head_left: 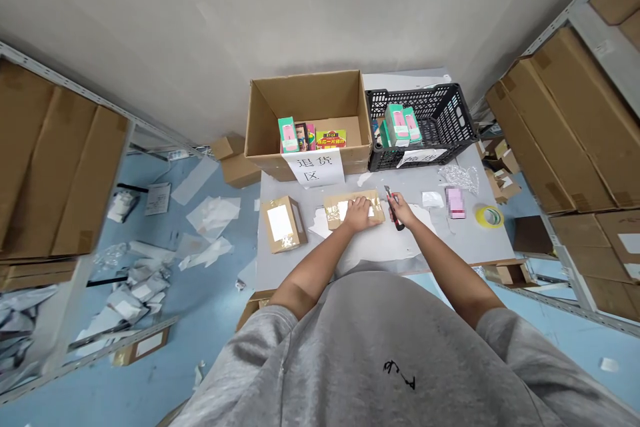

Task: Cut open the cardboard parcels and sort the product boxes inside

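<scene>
My left hand [358, 214] lies with its fingers spread on top of a small taped cardboard box [332, 208], pressing it against the table. The box rests on white sheets [383, 247], and clear tape crosses its top. Just right of it, my right hand [401, 209] is wrapped round a red and black box cutter [393, 212]. The cutter's tip points away from me, beside the box's right end and apart from it. A second taped carton [295, 217] with a white label stands to the left.
Behind are a large open cardboard box [260, 107] and a black plastic crate [453, 123], both holding small packages. At right lie bubble wrap [459, 178], a pink packet [455, 203] and a tape roll [489, 216]. Shelves with cartons flank the table [475, 243].
</scene>
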A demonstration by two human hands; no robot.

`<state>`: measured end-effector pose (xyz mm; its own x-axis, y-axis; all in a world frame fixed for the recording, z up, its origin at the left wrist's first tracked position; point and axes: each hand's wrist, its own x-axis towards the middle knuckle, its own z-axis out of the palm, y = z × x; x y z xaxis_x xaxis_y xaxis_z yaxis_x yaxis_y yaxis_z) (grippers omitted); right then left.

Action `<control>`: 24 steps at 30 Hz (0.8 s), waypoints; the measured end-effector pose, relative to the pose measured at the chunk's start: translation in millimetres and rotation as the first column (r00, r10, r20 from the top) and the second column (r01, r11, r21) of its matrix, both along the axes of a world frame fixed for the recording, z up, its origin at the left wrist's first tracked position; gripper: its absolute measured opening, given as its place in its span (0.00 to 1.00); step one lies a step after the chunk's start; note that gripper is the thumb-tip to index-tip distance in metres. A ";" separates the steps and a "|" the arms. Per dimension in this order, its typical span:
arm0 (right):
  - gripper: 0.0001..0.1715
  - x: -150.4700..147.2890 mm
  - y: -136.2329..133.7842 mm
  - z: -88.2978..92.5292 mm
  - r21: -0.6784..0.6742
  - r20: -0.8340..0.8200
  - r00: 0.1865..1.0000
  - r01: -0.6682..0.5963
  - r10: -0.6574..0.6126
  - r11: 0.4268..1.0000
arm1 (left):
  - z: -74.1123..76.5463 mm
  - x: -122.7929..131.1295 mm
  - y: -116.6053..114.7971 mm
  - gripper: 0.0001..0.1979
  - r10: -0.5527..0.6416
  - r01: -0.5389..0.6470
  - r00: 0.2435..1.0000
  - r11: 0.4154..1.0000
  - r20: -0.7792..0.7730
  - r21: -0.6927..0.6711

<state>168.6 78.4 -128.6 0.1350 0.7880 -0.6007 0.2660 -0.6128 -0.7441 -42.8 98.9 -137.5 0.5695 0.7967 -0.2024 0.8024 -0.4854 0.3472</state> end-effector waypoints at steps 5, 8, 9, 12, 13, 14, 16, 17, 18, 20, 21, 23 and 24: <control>0.25 14.1 -42.2 10.8 0.049 0.054 0.988 -0.150 0.148 0.987 | -2.9 9.6 3.7 0.37 -0.045 0.045 0.999 0.999 -0.007 0.030; 0.31 10.0 -46.5 9.5 0.057 0.049 0.982 -0.183 0.180 0.982 | -6.0 10.6 4.5 0.37 -0.055 0.055 0.998 0.998 0.001 0.033; 0.33 7.7 -45.2 7.5 0.059 0.049 0.981 -0.191 0.188 0.980 | -7.3 10.1 4.6 0.38 -0.056 0.056 0.998 0.998 0.007 0.032; 0.33 2.3 -42.2 -1.8 0.072 0.061 0.981 -0.188 0.184 0.980 | -11.8 7.7 4.5 0.37 -0.063 0.062 0.998 0.997 0.031 0.042; 0.33 1.9 -43.1 -5.2 0.075 0.061 0.983 -0.179 0.175 0.981 | -13.3 7.0 4.5 0.36 -0.066 0.064 0.997 0.997 0.040 0.047; 0.33 2.4 -45.0 -8.2 0.077 0.056 0.984 -0.172 0.168 0.982 | -14.9 6.4 4.4 0.36 -0.067 0.064 0.997 0.996 0.050 0.054; 0.33 5.7 -50.4 -12.8 0.079 0.036 0.986 -0.166 0.163 0.983 | -17.6 5.7 4.2 0.35 -0.066 0.061 0.995 0.996 0.069 0.071; 0.33 7.9 -52.9 -14.2 0.079 0.027 0.986 -0.167 0.166 0.983 | -18.7 5.5 3.9 0.35 -0.067 0.061 0.995 0.995 0.075 0.079; 0.33 9.8 -54.5 -15.0 0.079 0.021 0.985 -0.172 0.171 0.982 | -19.6 5.5 3.4 0.35 -0.070 0.063 0.995 0.994 0.078 0.087; 0.32 11.6 -54.5 -15.1 0.077 0.016 0.983 -0.186 0.185 0.980 | -20.8 5.4 2.0 0.34 -0.079 0.072 0.994 0.993 0.077 0.099; 0.32 11.1 -53.1 -14.8 0.076 0.018 0.982 -0.188 0.187 0.979 | -21.0 5.4 1.2 0.34 -0.084 0.076 0.994 0.992 0.074 0.102; 0.32 8.1 -49.9 -13.7 0.081 0.021 0.982 -0.186 0.185 0.979 | -21.0 5.4 -0.1 0.33 -0.089 0.081 0.994 0.991 0.071 0.106; 0.32 6.3 -48.9 -13.2 0.087 0.022 0.984 -0.180 0.179 0.980 | -20.8 5.5 -0.6 0.33 -0.090 0.082 0.993 0.991 0.071 0.106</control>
